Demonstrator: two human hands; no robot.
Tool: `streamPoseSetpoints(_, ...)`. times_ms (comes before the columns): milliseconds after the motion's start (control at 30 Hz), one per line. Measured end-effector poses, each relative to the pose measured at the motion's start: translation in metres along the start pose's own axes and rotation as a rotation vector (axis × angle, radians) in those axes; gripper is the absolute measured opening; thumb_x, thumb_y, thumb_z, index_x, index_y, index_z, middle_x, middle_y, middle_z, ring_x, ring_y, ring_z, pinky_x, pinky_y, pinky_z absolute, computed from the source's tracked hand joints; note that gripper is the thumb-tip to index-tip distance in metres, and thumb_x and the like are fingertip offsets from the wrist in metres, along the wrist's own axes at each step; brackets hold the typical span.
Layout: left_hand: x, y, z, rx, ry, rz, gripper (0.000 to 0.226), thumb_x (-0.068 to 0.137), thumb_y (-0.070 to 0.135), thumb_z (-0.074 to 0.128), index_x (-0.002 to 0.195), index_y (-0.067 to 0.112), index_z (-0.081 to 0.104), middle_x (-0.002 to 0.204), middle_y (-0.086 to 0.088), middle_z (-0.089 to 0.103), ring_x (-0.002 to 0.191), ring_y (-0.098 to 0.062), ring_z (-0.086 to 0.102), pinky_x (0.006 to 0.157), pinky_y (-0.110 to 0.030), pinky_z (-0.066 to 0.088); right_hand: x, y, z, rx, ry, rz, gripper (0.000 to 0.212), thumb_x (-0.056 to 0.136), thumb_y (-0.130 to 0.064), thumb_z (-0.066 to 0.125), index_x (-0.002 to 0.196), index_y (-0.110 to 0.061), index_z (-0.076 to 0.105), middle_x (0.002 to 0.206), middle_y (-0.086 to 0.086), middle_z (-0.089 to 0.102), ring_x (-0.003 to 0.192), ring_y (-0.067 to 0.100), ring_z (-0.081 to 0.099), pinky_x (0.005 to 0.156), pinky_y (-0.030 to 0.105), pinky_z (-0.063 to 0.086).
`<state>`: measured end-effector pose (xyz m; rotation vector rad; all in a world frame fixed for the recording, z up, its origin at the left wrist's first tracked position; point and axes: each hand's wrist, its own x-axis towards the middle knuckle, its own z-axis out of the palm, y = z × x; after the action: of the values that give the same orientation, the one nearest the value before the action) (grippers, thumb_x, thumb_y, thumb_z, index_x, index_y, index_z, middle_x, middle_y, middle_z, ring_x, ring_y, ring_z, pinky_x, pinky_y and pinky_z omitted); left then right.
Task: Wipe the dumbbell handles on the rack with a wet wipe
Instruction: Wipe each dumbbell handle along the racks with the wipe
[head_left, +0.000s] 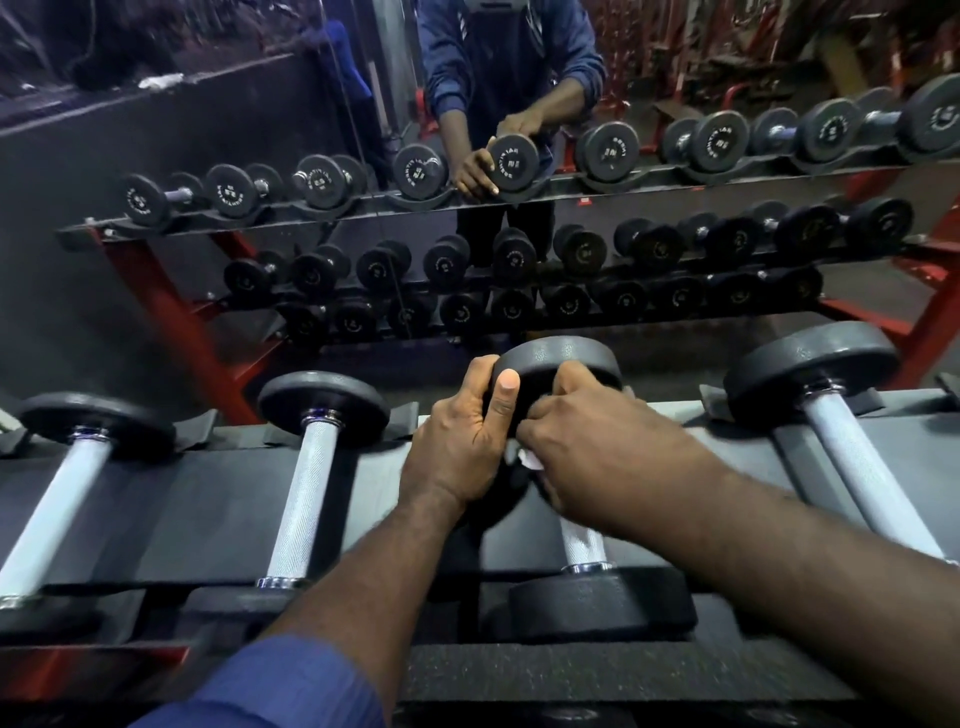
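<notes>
A dumbbell with black round heads and a knurled silver handle lies on the rack's top shelf in front of me. My left hand grips the far head from the left, thumb up against its face. My right hand is curled around the upper part of the handle, and a bit of white wet wipe shows under its fingers. Most of the wipe is hidden by the hand. The near head rests at the shelf's front.
Other dumbbells lie on the same shelf: two to the left and one to the right. A wall mirror behind reflects the red-framed rack, its lower shelves and a person in a blue sleeve.
</notes>
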<state>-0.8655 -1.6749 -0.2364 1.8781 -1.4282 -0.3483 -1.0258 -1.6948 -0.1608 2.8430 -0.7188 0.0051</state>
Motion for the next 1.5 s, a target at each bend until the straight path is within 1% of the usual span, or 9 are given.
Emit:
streamPoseSetpoints(167,0.003,-0.002,0.0,-0.032,-0.029,-0.015,0.074,0.083,0.095,0.009,0.136,0.054,0.042,0.086,0.001,0.071,0.088,-0.032,0.069,0.083,-0.053,0.058,0.002,-0.031,-0.014,0.066,-0.082,0.073,0.027,0.096,-0.008,0.042,0.114,-0.008,0.062,0.09,0.005,0.059,0.089,0.023,0.036,0.07,0.037,0.041)
streamPoseSetpoints(333,0.0,0.0,0.002,0.001,0.005,-0.011,0.085,0.079,0.097,0.002,0.142,0.052,0.039,0.087,0.0,0.067,0.09,-0.035,0.067,0.079,-0.047,0.053,-0.017,-0.023,-0.027,0.328,-0.174,0.106,0.017,0.093,-0.018,0.062,0.109,-0.021,0.066,0.08,-0.004,0.048,0.074,0.019,0.054,0.068,0.03,0.048)
streamPoseSetpoints(533,0.001,-0.003,0.004,-0.003,0.027,0.018,0.087,0.081,0.096,0.002,0.147,0.051,0.037,0.104,-0.005,0.074,0.1,-0.036,0.068,0.085,-0.048,0.053,-0.033,0.017,0.009,0.637,0.345,0.421,0.032,0.077,-0.016,0.067,0.1,-0.033,0.08,0.098,-0.008,0.077,0.096,0.021,0.07,0.087,0.035,0.057)
streamPoseSetpoints(667,0.002,-0.003,0.003,-0.008,0.027,0.018,0.087,0.081,0.096,0.002,0.146,0.051,0.039,0.095,0.0,0.072,0.095,-0.032,0.068,0.084,-0.048,0.054,-0.058,0.015,0.033,0.859,0.291,0.517,0.033,0.079,-0.016,0.084,0.1,-0.041,0.08,0.096,-0.031,0.072,0.092,-0.015,0.064,0.083,0.001,0.045)
streamPoseSetpoints(767,0.001,-0.004,0.004,-0.01,0.023,0.011,0.087,0.082,0.096,0.003,0.145,0.05,0.04,0.085,0.002,0.067,0.089,-0.03,0.067,0.082,-0.048,0.055,-0.064,0.011,0.043,1.046,0.278,0.62,0.03,0.082,-0.025,0.085,0.104,-0.045,0.078,0.098,-0.036,0.07,0.098,-0.02,0.061,0.094,0.007,0.045)
streamPoseSetpoints(833,0.001,-0.002,0.003,-0.011,0.023,0.015,0.079,0.085,0.093,0.006,0.143,0.052,0.04,0.085,0.005,0.068,0.088,-0.027,0.068,0.083,-0.047,0.056,-0.062,0.011,0.052,1.154,0.322,0.65,0.032,0.086,-0.018,0.081,0.109,-0.04,0.078,0.086,-0.035,0.07,0.08,-0.021,0.062,0.079,0.007,0.05)
streamPoseSetpoints(900,0.0,-0.002,0.003,-0.02,0.031,0.023,0.073,0.087,0.09,0.008,0.141,0.053,0.041,0.087,0.006,0.07,0.088,-0.025,0.068,0.083,-0.047,0.056,-0.056,0.01,0.056,1.313,0.331,0.673,0.034,0.092,-0.011,0.074,0.115,-0.036,0.076,0.071,-0.033,0.066,0.06,-0.017,0.056,0.062,0.006,0.048)
streamPoseSetpoints(1000,0.002,-0.005,0.004,-0.007,0.037,0.019,0.081,0.085,0.094,0.005,0.145,0.051,0.041,0.092,0.002,0.072,0.092,-0.027,0.069,0.085,-0.048,0.056,-0.042,0.007,0.066,1.678,0.378,0.728,0.036,0.094,-0.002,0.067,0.119,-0.026,0.076,0.106,-0.009,0.078,0.102,0.008,0.069,0.1,0.043,0.055)
streamPoseSetpoints(1500,0.004,-0.009,0.007,0.001,0.073,0.066,0.072,0.09,0.087,0.01,0.137,0.045,0.046,0.065,0.007,0.056,0.071,-0.022,0.063,0.068,-0.038,0.045,-0.022,0.013,0.066,2.508,0.064,0.724,0.036,0.1,0.012,0.036,0.127,0.009,0.06,0.123,0.024,0.069,0.111,0.036,0.07,0.095,0.042,0.056)
